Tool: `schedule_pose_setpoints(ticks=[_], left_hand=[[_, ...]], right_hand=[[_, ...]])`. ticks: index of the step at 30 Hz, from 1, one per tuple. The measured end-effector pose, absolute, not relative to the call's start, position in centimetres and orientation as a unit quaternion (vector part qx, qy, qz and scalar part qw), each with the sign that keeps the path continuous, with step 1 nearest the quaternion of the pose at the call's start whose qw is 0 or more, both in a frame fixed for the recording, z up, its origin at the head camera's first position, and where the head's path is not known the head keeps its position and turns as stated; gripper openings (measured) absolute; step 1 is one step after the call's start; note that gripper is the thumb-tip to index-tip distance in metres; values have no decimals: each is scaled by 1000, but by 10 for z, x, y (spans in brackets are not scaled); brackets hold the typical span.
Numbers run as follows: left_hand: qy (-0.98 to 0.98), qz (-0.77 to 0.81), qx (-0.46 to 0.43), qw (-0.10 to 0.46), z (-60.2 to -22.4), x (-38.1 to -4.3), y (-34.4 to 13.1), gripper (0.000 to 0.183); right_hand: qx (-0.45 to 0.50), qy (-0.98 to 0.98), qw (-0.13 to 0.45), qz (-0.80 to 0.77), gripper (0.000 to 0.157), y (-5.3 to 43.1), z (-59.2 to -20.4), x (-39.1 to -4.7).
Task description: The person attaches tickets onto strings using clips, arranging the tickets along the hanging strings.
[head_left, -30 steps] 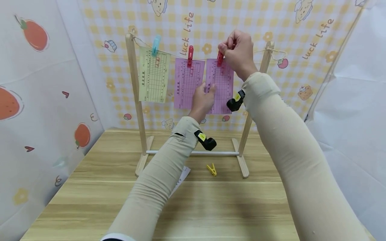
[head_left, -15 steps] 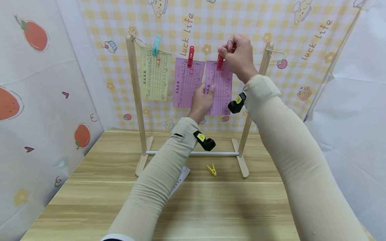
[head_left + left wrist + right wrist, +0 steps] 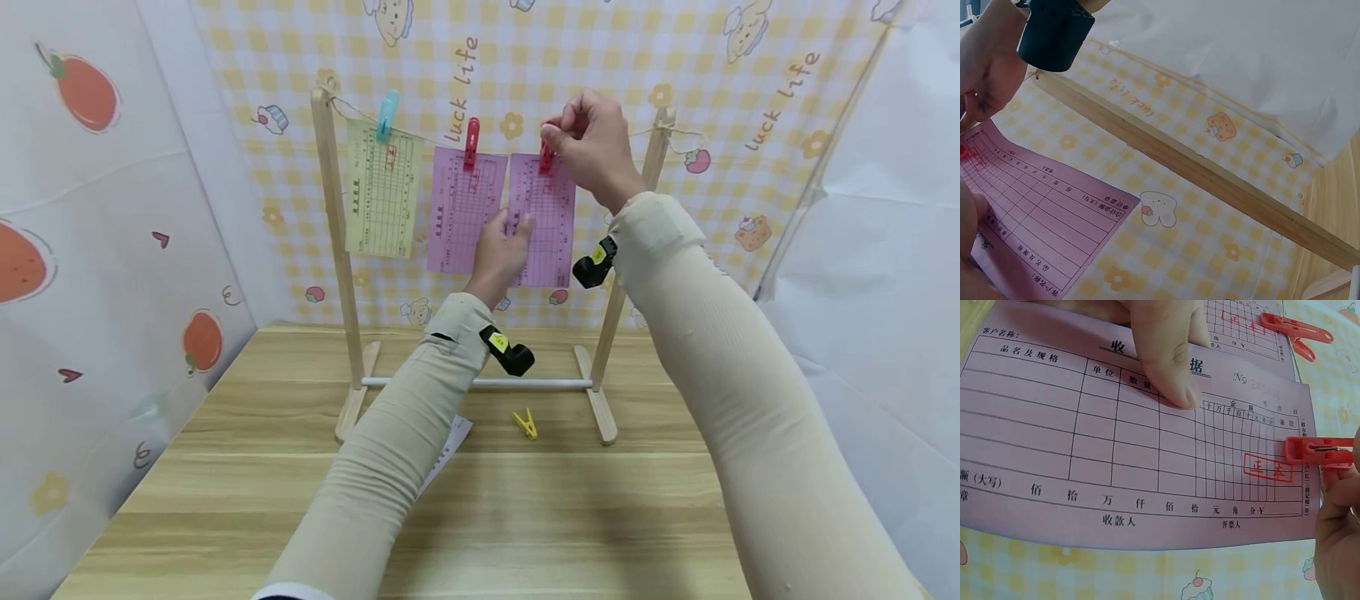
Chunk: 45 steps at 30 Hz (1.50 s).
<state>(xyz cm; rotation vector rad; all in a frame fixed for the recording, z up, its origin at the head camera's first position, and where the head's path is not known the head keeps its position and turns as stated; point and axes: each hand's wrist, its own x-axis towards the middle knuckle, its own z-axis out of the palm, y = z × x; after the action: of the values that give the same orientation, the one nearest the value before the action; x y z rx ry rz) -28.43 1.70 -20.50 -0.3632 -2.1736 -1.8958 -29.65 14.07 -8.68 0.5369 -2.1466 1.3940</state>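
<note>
In the head view my left hand point(image 3: 501, 254) pinches the left edge of a pink receipt slip point(image 3: 546, 237), its thumb over the printed face. My right hand point(image 3: 596, 146) holds the handle end of a red clothespin point(image 3: 546, 157), which sits on the top edge of that slip. The right wrist view shows this red clothespin point(image 3: 1316, 452) near the slip's red stamp, right fingers at its end. To the left, a second pink slip point(image 3: 459, 217) hangs from the string under another red clothespin point(image 3: 471, 143). A yellow-green slip point(image 3: 381, 196) hangs under a light-blue clothespin point(image 3: 387, 117).
A wooden stand with a left post point(image 3: 337, 242) and right post point(image 3: 656, 158) carries the string. Its white lower bar point(image 3: 532, 383) runs just above the table. A yellow clothespin point(image 3: 527, 424) and a white slip point(image 3: 450, 450), partly behind my left forearm, lie on the wooden table point(image 3: 570, 517).
My right hand has come down slightly, staying at the red clothespin. The left hand keeps its hold on the pink slip. The view has shifted a little.
</note>
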Motion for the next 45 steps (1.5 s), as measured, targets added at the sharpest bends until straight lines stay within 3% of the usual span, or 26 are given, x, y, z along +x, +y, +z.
schedule_pose_setpoints(ticks=[11, 17, 27, 38, 45], left_hand=[[-731, -662, -118, 121, -210, -283, 15, 26], [-731, -663, -114, 112, -214, -282, 13, 27], [-743, -651, -106, 112, -209, -282, 13, 27], [-748, -648, -103, 103, -206, -282, 13, 24], [-771, -623, -106, 80, -208, -280, 7, 34]], right_hand=[[206, -806, 209, 514, 9, 141, -89, -292], [199, -820, 198, 498, 11, 141, -91, -288], [175, -822, 215, 497, 28, 146, -90, -278], [185, -763, 206, 584, 23, 157, -98, -263], [199, -752, 194, 598, 25, 165, -112, -258]])
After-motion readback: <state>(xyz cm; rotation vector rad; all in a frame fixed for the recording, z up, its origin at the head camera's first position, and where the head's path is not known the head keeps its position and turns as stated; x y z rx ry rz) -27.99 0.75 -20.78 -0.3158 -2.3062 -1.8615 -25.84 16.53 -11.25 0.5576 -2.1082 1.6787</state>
